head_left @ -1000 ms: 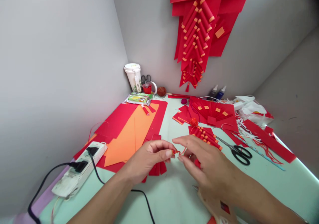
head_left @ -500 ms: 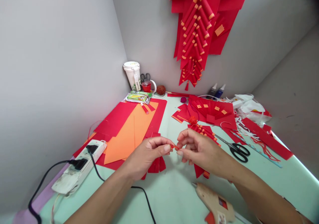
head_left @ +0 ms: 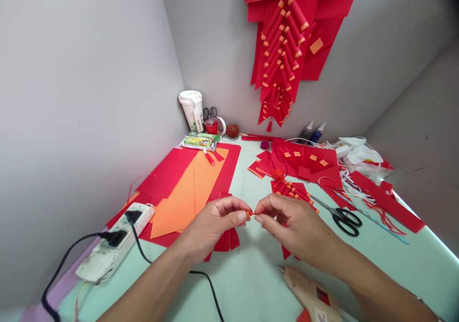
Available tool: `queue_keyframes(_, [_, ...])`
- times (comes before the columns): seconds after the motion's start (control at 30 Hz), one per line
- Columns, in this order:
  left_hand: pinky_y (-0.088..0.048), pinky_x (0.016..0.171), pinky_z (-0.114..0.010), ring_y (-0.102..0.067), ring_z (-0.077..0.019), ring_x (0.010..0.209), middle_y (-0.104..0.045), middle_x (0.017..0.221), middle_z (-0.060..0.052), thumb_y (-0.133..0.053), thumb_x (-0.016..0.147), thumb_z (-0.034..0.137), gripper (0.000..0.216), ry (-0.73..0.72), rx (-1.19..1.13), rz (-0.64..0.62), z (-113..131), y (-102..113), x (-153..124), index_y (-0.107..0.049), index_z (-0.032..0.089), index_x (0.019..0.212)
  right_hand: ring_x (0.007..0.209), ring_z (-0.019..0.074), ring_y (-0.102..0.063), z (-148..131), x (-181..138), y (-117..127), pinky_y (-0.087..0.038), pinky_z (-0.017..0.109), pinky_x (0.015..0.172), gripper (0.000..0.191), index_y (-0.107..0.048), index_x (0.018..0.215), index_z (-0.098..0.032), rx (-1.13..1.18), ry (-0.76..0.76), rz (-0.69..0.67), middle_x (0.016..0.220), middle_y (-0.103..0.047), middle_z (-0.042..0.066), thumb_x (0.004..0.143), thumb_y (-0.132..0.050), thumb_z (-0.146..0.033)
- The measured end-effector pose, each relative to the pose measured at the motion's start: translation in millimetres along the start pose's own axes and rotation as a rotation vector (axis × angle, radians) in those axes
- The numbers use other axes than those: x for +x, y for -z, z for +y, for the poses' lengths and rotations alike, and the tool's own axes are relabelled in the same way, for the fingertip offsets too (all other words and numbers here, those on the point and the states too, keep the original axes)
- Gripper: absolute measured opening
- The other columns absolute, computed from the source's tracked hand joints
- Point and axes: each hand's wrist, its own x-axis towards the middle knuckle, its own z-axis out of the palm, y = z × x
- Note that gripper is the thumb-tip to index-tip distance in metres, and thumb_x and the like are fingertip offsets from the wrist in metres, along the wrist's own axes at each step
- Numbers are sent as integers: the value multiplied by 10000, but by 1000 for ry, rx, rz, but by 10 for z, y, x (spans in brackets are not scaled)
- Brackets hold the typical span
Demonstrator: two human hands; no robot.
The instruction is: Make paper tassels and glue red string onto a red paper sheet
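Over the middle of the table, my left hand [head_left: 218,221] pinches a small orange-and-red paper roll [head_left: 249,213] between thumb and forefinger. Most of the roll is hidden by the fingers. My right hand [head_left: 287,219] faces it, thumb and forefinger closed on the roll's red end; whether a thread is there is too small to tell. Behind the right hand lies a group of red paper rolls with orange bands [head_left: 292,189], partly covered. A beige glue gun [head_left: 310,288] rests below the right forearm. Cut red strips [head_left: 225,241] lie under the left hand.
Black-handled scissors [head_left: 346,220] lie right of my right hand. A white power strip [head_left: 114,245] with black cables stands at left, near orange sheets [head_left: 179,202]. Red string balls [head_left: 278,175] and a white cup [head_left: 191,109] are farther back. Red paper firecracker decorations [head_left: 283,45] hang on the wall.
My right thumb and forefinger have come closer together at the roll's end, and the right hand's other fingers have curled in. My left hand keeps its pinch almost unmoved.
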Motion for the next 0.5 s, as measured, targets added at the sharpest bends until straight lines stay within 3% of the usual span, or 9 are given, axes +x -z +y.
queue_keyframes(0.23, [-372, 719, -259, -514, -124, 732, -622, 769, 12, -755, 781, 363, 202, 8, -3, -29, -11, -1, 9, -697, 186, 858, 684, 118, -604, -3, -21, -9, -473, 235, 617, 94, -641, 888, -234, -47, 66, 19, 790, -672, -30, 879, -581, -163])
queue_keyframes(0.5, [-379, 726, -256, -542, -133, 772, -644, 790, 7, -755, 783, 373, 207, 22, 3, -7, -35, -4, 19, -704, 189, 865, 726, 128, -635, -71, -65, 126, -521, 247, 588, 196, -629, 1056, -237, -71, 60, 75, 976, -647, 23, 868, -591, -196])
